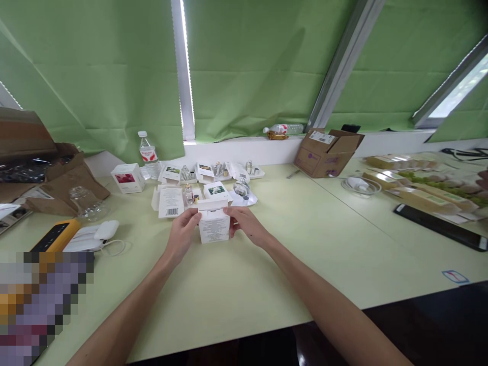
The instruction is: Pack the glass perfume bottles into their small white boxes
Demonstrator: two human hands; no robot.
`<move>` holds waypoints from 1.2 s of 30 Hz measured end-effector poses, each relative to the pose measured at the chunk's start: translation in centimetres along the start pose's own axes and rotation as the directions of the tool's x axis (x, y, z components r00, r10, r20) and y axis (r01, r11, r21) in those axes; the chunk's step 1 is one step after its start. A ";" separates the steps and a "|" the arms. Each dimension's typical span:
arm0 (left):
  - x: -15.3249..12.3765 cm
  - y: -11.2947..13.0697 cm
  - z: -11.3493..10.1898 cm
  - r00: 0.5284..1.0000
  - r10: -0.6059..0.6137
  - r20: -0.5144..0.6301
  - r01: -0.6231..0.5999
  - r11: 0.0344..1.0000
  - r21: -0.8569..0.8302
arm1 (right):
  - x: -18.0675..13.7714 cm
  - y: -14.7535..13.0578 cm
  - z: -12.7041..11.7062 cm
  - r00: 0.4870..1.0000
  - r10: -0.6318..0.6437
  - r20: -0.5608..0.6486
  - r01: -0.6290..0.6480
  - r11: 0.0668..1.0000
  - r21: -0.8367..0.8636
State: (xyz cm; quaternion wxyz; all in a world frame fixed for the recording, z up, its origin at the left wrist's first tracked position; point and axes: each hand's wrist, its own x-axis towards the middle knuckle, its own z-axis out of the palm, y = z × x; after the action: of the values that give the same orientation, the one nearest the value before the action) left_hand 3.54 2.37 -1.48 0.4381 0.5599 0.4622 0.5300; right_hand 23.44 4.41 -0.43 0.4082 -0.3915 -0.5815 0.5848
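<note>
A small white printed carton (214,230) stands on the table with its top flap raised. My left hand (182,230) grips its left side, thumb near the upper edge. On the opposite side my right hand (249,224) holds the upper right edge, fingers partly behind the carton. What is inside it is hidden. Just beyond lie flattened white cartons, one with a barcode (171,202) and one with a flower picture (216,191). Small glass bottles, among them a round one (241,188) and a pinkish one (188,194), rest beside them.
At the back left are a white box with a red picture (128,178) and a water bottle (148,155). A cardboard box (328,153) stands at the back right, near a coiled white cable (360,185) and a black bar-shaped object (440,226). A yellow device (57,236) lies left.
</note>
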 end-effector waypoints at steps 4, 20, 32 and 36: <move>-0.2 0.1 -0.1 0.999 0.036 0.033 -0.035 0.999 -0.030 | -0.1 -0.1 0.0 1.000 0.024 -0.004 -0.024 0.999 0.037; -0.4 0.7 0.4 0.985 -0.053 0.161 0.078 0.985 -0.152 | -0.7 -0.7 0.4 0.999 0.028 0.020 -0.028 1.000 -0.010; -0.1 0.8 0.3 0.996 0.013 0.088 -0.003 0.994 -0.106 | -0.3 -0.1 0.8 0.998 -0.037 -0.046 0.035 0.999 -0.029; -0.2 1.0 0.3 0.993 0.110 0.047 -0.107 0.992 -0.066 | -0.4 -0.2 1.0 0.995 -0.071 -0.074 0.068 0.997 -0.030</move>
State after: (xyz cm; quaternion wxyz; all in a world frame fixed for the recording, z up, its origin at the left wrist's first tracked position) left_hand 3.91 1.99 -0.57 0.4378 0.5833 0.4030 0.5530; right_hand 22.64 3.69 -0.23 0.4445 -0.3983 -0.5870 0.5470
